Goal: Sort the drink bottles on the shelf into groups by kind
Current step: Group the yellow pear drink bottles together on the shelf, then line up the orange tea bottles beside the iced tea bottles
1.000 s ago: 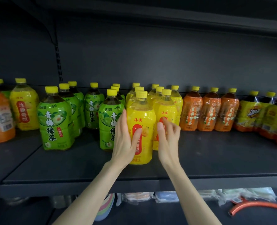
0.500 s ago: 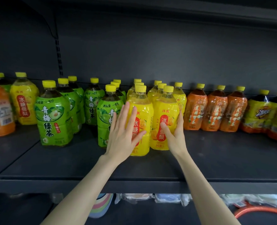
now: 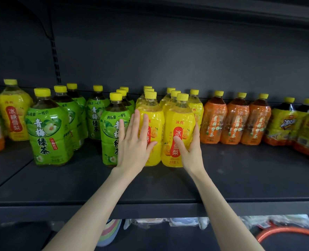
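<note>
— Where do our hands sit?
— Our left hand [image 3: 133, 147] lies flat, fingers straight and spread, against the front-left yellow bottle [image 3: 156, 124]. Our right hand [image 3: 191, 151] presses the front-right yellow bottle [image 3: 179, 118], thumb across its label, fingers straight up its far side.
— How many yellow ones do we count?
— Seven yellow caps in the cluster between and behind our hands, standing on the shelf [image 3: 240, 178]. An eighth, the lone yellow bottle [image 3: 14, 113], stands far left of our left hand.
— And the rest?
— Seven green bottles [image 3: 46, 127] just left of our left hand, three orange bottles [image 3: 235, 120] right of our right hand, and beyond them at least two dark bottles [image 3: 286, 124]; we cannot count further at the edge.
</note>
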A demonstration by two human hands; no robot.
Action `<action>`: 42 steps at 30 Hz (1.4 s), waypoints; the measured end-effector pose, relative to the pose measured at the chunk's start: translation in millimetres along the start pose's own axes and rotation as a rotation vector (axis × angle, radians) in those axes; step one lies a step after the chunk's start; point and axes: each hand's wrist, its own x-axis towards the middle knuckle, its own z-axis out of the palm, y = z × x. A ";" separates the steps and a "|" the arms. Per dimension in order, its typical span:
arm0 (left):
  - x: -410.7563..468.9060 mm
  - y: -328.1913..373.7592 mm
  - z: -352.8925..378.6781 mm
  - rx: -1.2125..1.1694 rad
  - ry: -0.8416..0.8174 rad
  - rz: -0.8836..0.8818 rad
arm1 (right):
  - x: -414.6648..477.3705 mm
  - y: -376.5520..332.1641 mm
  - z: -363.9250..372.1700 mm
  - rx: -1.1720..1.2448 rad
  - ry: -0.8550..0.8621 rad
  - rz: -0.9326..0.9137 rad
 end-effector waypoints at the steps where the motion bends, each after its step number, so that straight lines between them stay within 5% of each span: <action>1: -0.1 0.4 0.3 0.002 0.002 -0.005 | 0.3 0.3 0.0 -0.001 0.000 0.000; 16: 5.5 12.0 -29.5 0.076 -0.190 -0.039 | -5.5 -21.3 -9.4 -0.243 -0.080 0.097; 20: 0.2 8.0 -56.1 -0.133 -0.247 -0.041 | -19.9 -44.5 -23.3 -0.617 -0.097 0.069; 25: -20.1 -5.5 -95.2 -0.314 -0.174 -0.074 | -43.9 -80.0 -14.1 -0.661 -0.095 -0.113; 35: -54.4 -144.1 -177.7 -0.275 -0.076 -0.149 | -86.2 -167.3 106.9 -0.528 -0.154 -0.330; 42: -124.9 -289.3 -216.1 -0.208 -0.125 -0.218 | -146.4 -201.2 241.3 -0.422 -0.184 -0.314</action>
